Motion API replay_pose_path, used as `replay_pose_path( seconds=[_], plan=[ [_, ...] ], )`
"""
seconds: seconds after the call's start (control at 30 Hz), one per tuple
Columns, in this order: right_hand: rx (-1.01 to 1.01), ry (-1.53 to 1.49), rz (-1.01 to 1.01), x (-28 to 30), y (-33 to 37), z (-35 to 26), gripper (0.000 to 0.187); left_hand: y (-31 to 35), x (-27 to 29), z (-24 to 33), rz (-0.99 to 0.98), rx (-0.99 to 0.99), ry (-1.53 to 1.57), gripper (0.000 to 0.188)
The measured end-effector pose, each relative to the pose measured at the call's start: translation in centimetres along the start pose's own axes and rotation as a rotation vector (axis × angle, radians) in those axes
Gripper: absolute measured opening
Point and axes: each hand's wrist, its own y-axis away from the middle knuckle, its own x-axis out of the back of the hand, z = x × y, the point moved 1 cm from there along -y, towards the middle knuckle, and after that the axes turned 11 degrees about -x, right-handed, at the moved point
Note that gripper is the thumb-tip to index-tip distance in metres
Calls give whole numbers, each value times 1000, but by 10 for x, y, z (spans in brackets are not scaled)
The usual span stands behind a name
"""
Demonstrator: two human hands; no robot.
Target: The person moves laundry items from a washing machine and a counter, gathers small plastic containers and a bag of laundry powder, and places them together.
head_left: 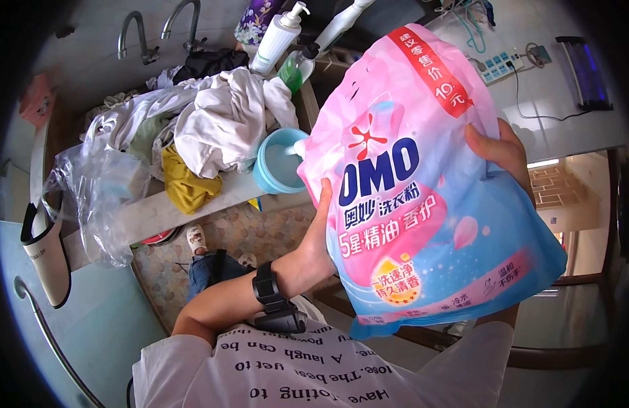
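A large pink and blue bag of laundry powder [409, 197] fills the right half of the view, tilted to the left. My left hand [320, 234] grips its left side, thumb on the front and the other fingers hidden behind. My right hand [501, 151] holds the upper right edge, with most of its fingers out of sight. A light blue plastic tub [263, 170] stands on the ledge just left of the bag, with white powder in it. Between the two, a whitish patch at the bag's left corner hangs over the tub's rim.
Piled clothes [219, 122] lie left of the tub, with a yellow cloth [185, 180] and a clear plastic bag [100, 197]. Behind stand a white pump bottle [277, 44] and a green bottle [292, 73]. Two taps [148, 51] rise at the back; a power strip [498, 66] lies right.
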Motion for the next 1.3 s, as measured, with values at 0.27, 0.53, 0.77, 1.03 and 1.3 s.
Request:
replay_pose_path(
  seconds=[0.27, 0.53, 0.77, 1.03, 1.3],
  plan=[
    [0, -22, -82, -3, -7, -1, 36, 4, -4, 5, 43, 22, -21, 78],
    [-21, 0, -120, -3, -13, 0, 36, 5, 2, 1, 73, 15, 19, 78],
    [-52, 37, -41, -1, -16, 1, 36, 4, 9, -8, 21, 49, 106, 73],
    [-37, -69, -39, -15, 0, -6, 35, -3, 7, -5, 59, 33, 15, 78],
    [-16, -14, -48, -14, -11, -10, 40, 3, -9, 8, 86, 18, -28, 85]
  ],
)
